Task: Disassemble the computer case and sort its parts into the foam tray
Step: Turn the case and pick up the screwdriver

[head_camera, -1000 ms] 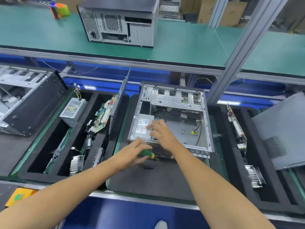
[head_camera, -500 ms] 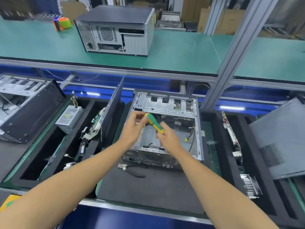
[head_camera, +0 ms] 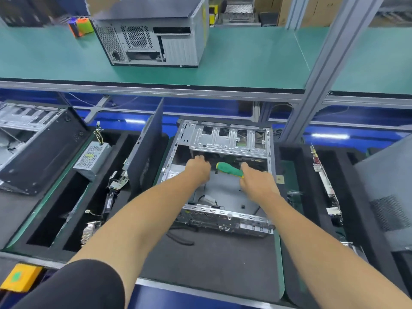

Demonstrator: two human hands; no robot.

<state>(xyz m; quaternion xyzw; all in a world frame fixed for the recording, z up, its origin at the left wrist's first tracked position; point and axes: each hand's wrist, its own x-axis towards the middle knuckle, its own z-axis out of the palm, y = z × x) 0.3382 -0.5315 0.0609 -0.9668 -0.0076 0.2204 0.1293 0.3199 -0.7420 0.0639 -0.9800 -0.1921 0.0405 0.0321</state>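
An open silver computer case [head_camera: 229, 139] lies on a dark mat in front of me, its drive cage at the far end. My right hand [head_camera: 258, 184] grips a green-handled screwdriver [head_camera: 229, 169] over the case floor. My left hand [head_camera: 198, 168] reaches under the drive cage with curled fingers, and their tips are hidden in the dark. The black foam tray [head_camera: 121, 150] to the left holds a power supply [head_camera: 92, 159], a circuit board [head_camera: 118, 181], a heat sink [head_camera: 89, 230] and an upright dark side panel [head_camera: 147, 139].
A second foam tray [head_camera: 361, 197] at right holds a long board [head_camera: 323, 175], with a grey panel [head_camera: 388, 186] leaning over it. Another opened case [head_camera: 33, 148] lies far left. A closed case [head_camera: 151, 34] stands on the green shelf. A metal post [head_camera: 323, 63] rises at right. A black cable [head_camera: 180, 239] lies on the mat.
Both hands have moved from the case's near edge deep inside, up to the drive cage. The screwdriver has passed from my left hand to my right hand.
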